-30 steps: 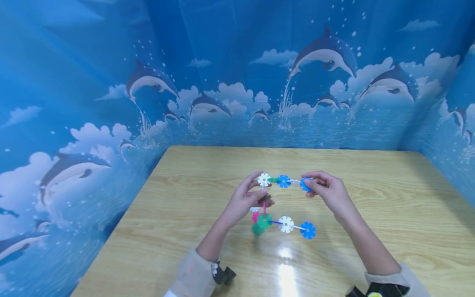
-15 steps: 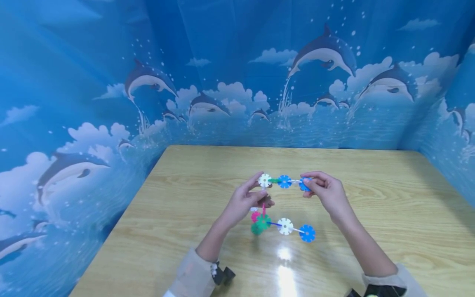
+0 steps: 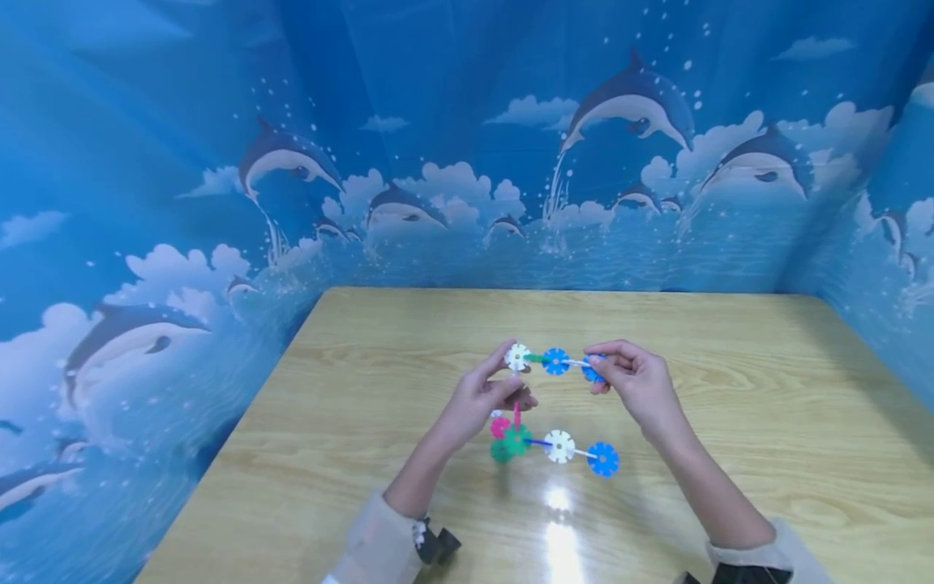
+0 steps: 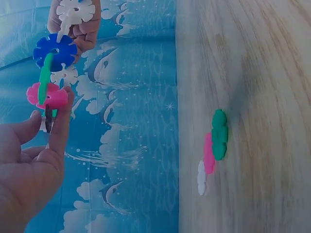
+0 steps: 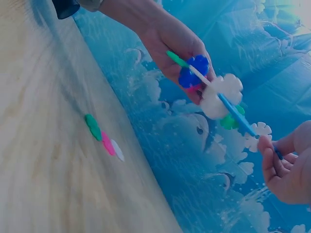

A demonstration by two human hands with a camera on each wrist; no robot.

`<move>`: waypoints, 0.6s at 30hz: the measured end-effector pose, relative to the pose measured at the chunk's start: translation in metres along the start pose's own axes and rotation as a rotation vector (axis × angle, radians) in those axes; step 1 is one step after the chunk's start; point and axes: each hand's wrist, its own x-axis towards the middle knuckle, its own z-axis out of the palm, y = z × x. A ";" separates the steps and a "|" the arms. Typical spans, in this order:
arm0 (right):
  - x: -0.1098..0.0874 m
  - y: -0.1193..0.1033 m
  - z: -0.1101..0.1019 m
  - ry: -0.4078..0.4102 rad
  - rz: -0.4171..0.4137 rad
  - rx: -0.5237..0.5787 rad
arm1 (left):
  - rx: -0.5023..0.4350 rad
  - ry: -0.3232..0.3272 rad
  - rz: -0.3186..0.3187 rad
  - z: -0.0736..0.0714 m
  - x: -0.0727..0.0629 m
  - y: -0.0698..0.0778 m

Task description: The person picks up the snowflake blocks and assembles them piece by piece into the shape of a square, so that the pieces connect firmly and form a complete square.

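A frame of linked plastic snowflake discs (image 3: pixel 559 446) hangs between both hands, open on its right side. My left hand (image 3: pixel 477 397) grips its left side between thumb and fingers, below the white corner disc (image 3: pixel 517 357). Along the top row, a green disc set edge-on leads to a blue disc (image 3: pixel 556 362), then a white one. My right hand (image 3: pixel 642 393) pinches the blue disc (image 3: pixel 593 370) at that row's right end, partly covering it. The lower row runs from a green disc (image 3: pixel 517 440) to a free blue disc (image 3: pixel 603 459).
Three loose discs lie in a line on the wooden table (image 3: pixel 379 454): a green disc (image 4: pixel 220 135), a pink disc (image 4: pixel 209 153) and a white disc (image 4: pixel 201 177). A blue dolphin-print curtain (image 3: pixel 452 162) stands behind the table.
My right hand has shifted slightly left and down with the blue end disc, so the top row slopes a little more. My left hand keeps its grip, nearly still.
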 end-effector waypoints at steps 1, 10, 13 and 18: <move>0.000 0.000 0.001 -0.001 0.003 -0.008 | 0.003 0.002 0.000 0.000 0.000 0.000; 0.000 0.002 -0.002 -0.005 -0.003 -0.028 | 0.005 0.001 -0.020 0.001 0.001 0.001; 0.001 0.001 -0.001 -0.022 0.009 -0.018 | 0.003 0.013 -0.032 -0.001 0.001 0.003; 0.001 0.001 -0.001 -0.050 -0.008 -0.003 | -0.050 0.008 -0.027 -0.002 0.002 0.006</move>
